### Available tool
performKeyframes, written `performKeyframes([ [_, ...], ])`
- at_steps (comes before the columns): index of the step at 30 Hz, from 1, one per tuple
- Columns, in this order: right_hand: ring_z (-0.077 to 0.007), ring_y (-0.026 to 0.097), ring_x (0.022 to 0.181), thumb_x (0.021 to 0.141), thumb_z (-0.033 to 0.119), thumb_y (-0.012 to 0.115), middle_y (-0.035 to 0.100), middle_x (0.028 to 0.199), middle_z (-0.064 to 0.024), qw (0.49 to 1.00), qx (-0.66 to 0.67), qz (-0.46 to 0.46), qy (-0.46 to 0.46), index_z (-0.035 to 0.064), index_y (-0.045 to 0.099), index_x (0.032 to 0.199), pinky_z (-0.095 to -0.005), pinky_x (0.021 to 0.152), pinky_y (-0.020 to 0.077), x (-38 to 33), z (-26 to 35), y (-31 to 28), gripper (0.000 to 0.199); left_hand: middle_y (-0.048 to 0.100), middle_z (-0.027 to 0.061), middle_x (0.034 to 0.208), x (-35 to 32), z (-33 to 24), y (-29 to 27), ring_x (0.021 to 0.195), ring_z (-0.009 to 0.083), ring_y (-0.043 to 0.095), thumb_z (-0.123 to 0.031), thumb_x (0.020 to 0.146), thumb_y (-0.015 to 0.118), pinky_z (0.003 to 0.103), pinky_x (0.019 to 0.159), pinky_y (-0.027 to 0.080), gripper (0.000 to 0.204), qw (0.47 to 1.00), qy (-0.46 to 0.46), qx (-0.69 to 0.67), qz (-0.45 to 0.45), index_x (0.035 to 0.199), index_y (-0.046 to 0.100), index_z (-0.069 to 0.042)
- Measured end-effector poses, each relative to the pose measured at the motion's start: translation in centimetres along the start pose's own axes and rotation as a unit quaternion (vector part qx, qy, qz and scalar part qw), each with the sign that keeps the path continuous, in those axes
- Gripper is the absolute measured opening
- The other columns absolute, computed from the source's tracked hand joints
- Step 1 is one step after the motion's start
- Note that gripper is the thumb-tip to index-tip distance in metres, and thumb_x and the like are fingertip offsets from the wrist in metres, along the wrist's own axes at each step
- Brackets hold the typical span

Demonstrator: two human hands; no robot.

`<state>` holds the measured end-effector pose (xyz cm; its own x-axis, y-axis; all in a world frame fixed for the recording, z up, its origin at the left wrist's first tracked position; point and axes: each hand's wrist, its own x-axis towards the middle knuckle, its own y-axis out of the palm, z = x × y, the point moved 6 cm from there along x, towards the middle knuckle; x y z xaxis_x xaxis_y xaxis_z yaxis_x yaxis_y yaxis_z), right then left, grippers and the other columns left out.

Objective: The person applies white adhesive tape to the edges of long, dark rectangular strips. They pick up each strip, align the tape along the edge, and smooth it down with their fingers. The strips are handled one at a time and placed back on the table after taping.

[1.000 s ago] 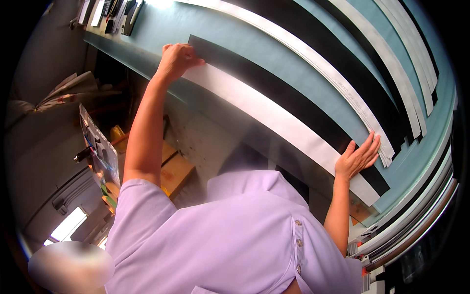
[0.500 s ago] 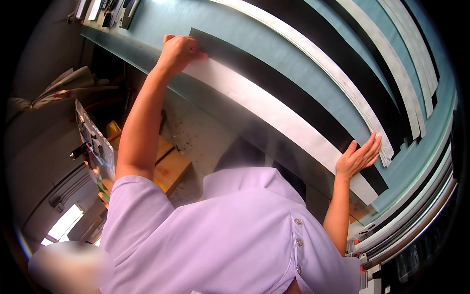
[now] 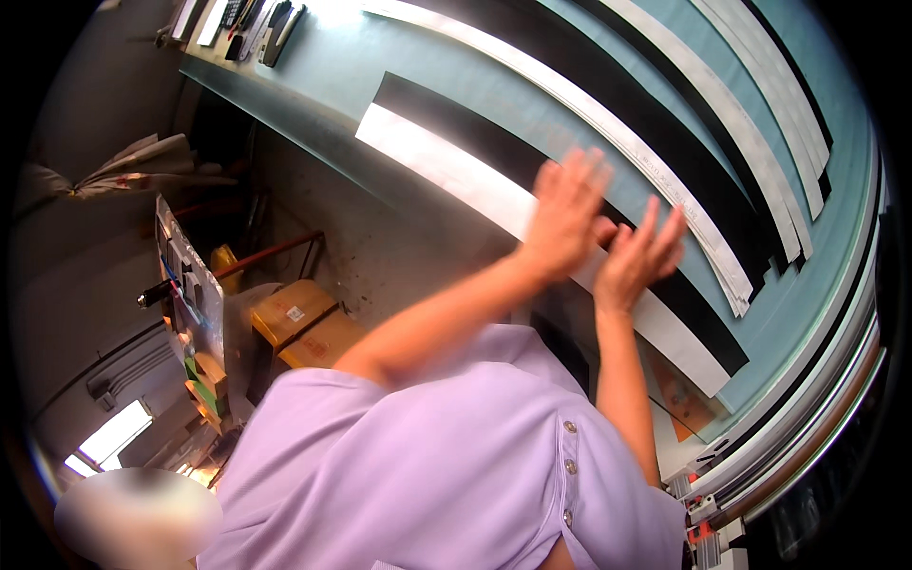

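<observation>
I see blue-green tabletop (image 3: pixel 475 81). Nearest edge: white strip (image 3: pixel 437 157) alongside black strip (image 3: pixel 456 122). Behind, apart: white strip stack (image 3: pixel 730 280) beside wide black layer (image 3: pixel 684 171); more white strips (image 3: pixel 753 152) beyond. Far-left end: stapler-like tool (image 3: pixel 282 35), other small items too small for me.

White glare burns out the table (image 3: pixel 328 62) at 11 o'clock. The room is dim toward 9, with a blown-out light panel (image 3: pixel 112 435) at 8. The left hand (image 3: pixel 566 214) is smeared by motion, the right hand (image 3: pixel 638 258) less so; the shirt (image 3: pixel 427 456) is softly lit. Strips (image 3: pixel 781 217) at 2 and rails (image 3: pixel 807 423) at 4 bow toward the black rim.
</observation>
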<state>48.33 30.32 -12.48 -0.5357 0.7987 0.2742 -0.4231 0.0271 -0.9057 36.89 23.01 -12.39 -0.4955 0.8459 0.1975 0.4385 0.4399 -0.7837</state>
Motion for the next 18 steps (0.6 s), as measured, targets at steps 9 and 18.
performKeyframes([
  [9, -0.0385, 0.031, 0.146, 0.103, 0.047, 0.04, 0.03, 0.158, -0.0213, 0.979, -0.177, -0.043, 0.086, 0.0135, 0.032, 0.156, -0.0572, 0.111, 0.0275, -3.4, -16.6, -3.7, 0.063, 0.012, 0.0177, 0.167, 3.5, 14.1, -7.1, 0.154, 0.039, 0.009, -0.061, 0.092, 0.054, 0.056, 0.12, 0.002, 0.085, 0.97, -0.082, 0.228, -0.025, 0.16, 0.026, -0.018],
  [18, -0.0371, 0.032, 0.146, 0.104, 0.041, 0.041, 0.028, 0.16, -0.0222, 0.947, -0.242, -0.032, 0.21, 0.0103, 0.028, 0.158, -0.0499, 0.112, 0.0311, -10.4, -36.3, -8.4, 0.063, 0.009, 0.0163, 0.168, 6.3, 26.3, -14.8, 0.155, 0.0358, 0.005, -0.058, 0.099, 0.043, 0.056, 0.121, 0.002, 0.079, 0.943, -0.119, 0.299, -0.083, 0.162, 0.015, -0.02],
])
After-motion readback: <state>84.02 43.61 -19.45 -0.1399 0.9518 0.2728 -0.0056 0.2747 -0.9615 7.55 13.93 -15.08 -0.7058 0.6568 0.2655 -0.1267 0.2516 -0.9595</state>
